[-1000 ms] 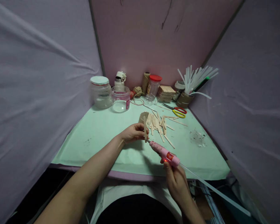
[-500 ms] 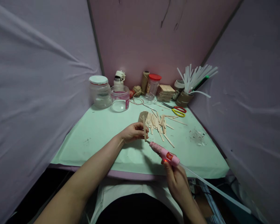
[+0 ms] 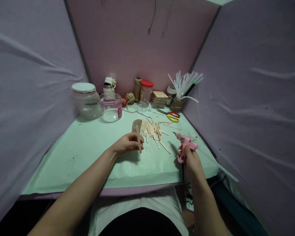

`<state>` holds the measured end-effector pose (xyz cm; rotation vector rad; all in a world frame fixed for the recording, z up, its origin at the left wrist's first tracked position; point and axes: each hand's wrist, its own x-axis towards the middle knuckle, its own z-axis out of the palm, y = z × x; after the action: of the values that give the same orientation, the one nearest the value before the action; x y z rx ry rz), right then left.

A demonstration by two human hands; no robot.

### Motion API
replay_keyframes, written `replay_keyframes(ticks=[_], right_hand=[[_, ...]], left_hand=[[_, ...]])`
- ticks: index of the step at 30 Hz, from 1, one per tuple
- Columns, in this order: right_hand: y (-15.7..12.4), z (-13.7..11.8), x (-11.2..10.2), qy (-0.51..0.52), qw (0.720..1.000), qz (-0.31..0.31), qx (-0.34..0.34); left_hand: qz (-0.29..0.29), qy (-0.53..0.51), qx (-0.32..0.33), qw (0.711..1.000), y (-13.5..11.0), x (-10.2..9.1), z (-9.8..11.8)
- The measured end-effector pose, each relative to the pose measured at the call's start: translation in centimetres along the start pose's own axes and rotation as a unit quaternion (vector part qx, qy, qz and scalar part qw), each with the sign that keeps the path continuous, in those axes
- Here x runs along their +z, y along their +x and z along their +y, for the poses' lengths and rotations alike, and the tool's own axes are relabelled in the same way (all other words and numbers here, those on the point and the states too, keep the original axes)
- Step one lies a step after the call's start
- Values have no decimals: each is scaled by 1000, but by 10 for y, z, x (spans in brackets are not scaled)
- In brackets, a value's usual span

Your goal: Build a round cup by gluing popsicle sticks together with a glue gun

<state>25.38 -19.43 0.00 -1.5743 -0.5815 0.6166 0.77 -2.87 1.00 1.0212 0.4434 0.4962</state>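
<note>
My left hand (image 3: 127, 144) grips an upright wooden craft stick (image 3: 139, 140) above the table's middle. Just behind its fingertips is a brownish piece with a rounded edge (image 3: 136, 124); whether the hand touches it I cannot tell. A heap of loose craft sticks (image 3: 153, 129) lies beyond the hand, to the right. My right hand (image 3: 191, 160) is wrapped round the handle of a pink hot glue gun (image 3: 185, 144). The gun's nozzle points up and left, apart from the held stick, and a long white glue stick (image 3: 226, 172) trails from its rear.
Red and yellow scissors (image 3: 172, 116) lie behind the heap. Along the back stand a lidded jar (image 3: 87, 105), an open clear tub (image 3: 111, 109), a red-lidded jar (image 3: 146, 93), stacked wooden squares (image 3: 159, 99) and a holder of glue sticks (image 3: 177, 104). Cloth walls enclose both sides.
My right hand has drawn the glue gun away from the held craft stick, rightward and toward the table's right side. My left hand still grips the stick. The head view has turned to the right.
</note>
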Motion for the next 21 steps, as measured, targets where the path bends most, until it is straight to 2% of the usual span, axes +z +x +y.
replay_keyframes(ticks=[1, 4, 7, 8, 11, 15, 17, 19, 21], right_hand=[[16, 2, -4, 25, 999, 23, 29], [53, 5, -14, 7, 996, 9, 90], [71, 6, -22, -142, 987, 29, 62], [74, 6, -24, -214, 975, 47, 43], [75, 6, -28, -398, 913, 90, 9], [62, -2, -28, -497, 862, 102, 9], [47, -13, -21, -489, 862, 130, -43], [26, -29, -4, -411, 890, 126, -153], [1, -47, 20, -300, 911, 53, -278]], left_hand=[[-2, 2, -2, 1000, 0, 0, 0], [-18, 7, -6, 1000, -1, 1, -1], [-32, 15, -16, 999, -1, 2, -1], [-33, 17, -18, 999, -1, 3, -1], [-28, 15, -20, 999, -1, 6, 0], [-24, 13, -23, 999, -2, 10, 0], [-25, 17, -24, 999, -1, 12, -1], [-29, 32, -17, 999, 1, 13, -3], [-35, 64, 0, 997, 4, 15, -6]])
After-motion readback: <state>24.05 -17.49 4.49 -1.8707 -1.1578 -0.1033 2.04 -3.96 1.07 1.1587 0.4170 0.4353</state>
